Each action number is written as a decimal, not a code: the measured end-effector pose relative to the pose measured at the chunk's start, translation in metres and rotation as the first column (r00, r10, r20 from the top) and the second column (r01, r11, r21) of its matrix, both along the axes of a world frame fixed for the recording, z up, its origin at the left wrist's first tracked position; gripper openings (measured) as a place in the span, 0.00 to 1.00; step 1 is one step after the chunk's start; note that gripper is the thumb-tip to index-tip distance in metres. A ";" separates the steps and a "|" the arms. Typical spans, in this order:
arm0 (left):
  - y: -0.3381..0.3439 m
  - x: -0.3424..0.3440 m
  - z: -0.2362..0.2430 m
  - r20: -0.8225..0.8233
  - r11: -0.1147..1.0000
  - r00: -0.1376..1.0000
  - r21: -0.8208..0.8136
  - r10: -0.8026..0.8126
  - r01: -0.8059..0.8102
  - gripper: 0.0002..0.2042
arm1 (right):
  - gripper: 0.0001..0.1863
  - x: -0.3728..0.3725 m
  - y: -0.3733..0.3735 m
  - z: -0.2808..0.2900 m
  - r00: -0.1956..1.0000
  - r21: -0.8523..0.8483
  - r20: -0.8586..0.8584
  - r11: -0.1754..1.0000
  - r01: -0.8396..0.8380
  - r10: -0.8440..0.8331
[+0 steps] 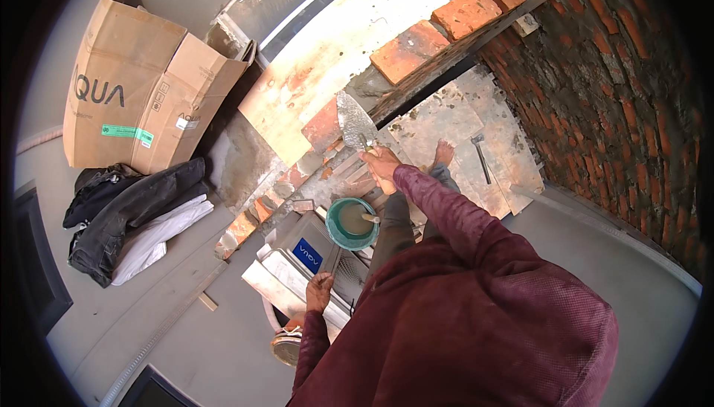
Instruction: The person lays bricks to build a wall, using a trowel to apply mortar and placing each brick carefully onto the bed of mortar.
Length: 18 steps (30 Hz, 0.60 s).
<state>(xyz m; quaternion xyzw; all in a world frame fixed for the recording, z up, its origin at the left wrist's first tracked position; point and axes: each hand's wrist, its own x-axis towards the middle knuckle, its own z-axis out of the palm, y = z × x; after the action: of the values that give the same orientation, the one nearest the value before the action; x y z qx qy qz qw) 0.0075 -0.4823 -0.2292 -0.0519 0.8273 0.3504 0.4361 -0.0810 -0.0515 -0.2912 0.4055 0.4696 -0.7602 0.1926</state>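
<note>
Brick trowel in the right hand, blade laid across the line of the brick course.
I find the right hand's fingers clamped round the handle; the blade lies beyond them, forward and slightly left. The trowel's long axis runs from the butt near the trouser leg to the tip, which points forward-left, crosswise to the course. The right hand is the nearer; the left hand is well apart, curled beside a pale case, and I cannot tell whether it grips anything. A red brick lies just left of the blade, contact unconfirmed. A green bucket stands nearer the body; a hammer lies to the right.
</note>
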 end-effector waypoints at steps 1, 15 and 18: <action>-0.008 0.002 -0.006 0.002 0.999 0.999 0.019 0.045 -0.045 0.17 | 0.16 -0.002 0.000 -0.001 1.000 0.005 0.007 1.000 0.013 -0.013; 0.003 -0.022 0.003 0.017 0.995 1.000 0.097 -0.018 0.016 0.17 | 0.12 -0.011 -0.022 -0.014 0.962 0.054 -0.020 0.960 0.273 -0.272; 0.004 -0.024 0.010 0.018 0.993 1.000 0.114 0.010 -0.012 0.17 | 0.13 -0.020 -0.033 -0.011 0.942 0.048 -0.022 0.940 0.337 -0.336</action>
<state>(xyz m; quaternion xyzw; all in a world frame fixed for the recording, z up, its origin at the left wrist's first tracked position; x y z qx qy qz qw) -0.0166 -0.4782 -0.2193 -0.0344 0.8019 0.3988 0.4435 -0.1010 -0.0845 -0.3017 0.4794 0.4140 -0.7724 0.0464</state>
